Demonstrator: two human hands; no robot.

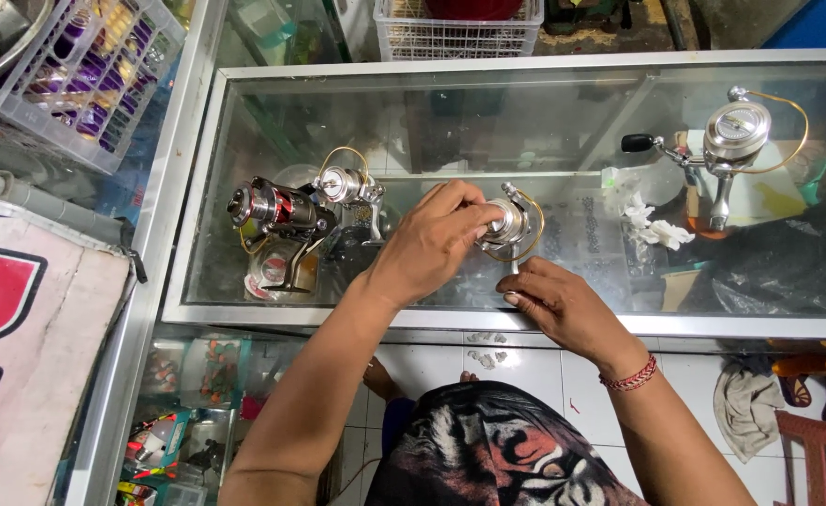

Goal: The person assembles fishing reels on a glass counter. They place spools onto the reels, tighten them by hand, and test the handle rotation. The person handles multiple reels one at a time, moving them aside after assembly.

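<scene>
A tackle shop: glass display counter (198, 309), fishing reels (277, 215) on top, packaged lures (212, 370) below.

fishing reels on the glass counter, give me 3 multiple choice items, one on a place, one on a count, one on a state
1. Where does the reel with the black knob stand?
A. far right of the glass counter
B. on the floor tiles
C. in the purple basket

2. How many reels rest on the glass?
A. two
B. four
C. seven

3. What is the left hand doing?
A. hanging free
B. gripping the small silver reel
C. holding a cloth

Answers:
1 A, it sits near the counter's right end.
2 B, the dark reel, the silver reel beside it, the held one and the right one.
3 B, its fingers close on the reel's spool, while the right hand touches the stem below.
</scene>
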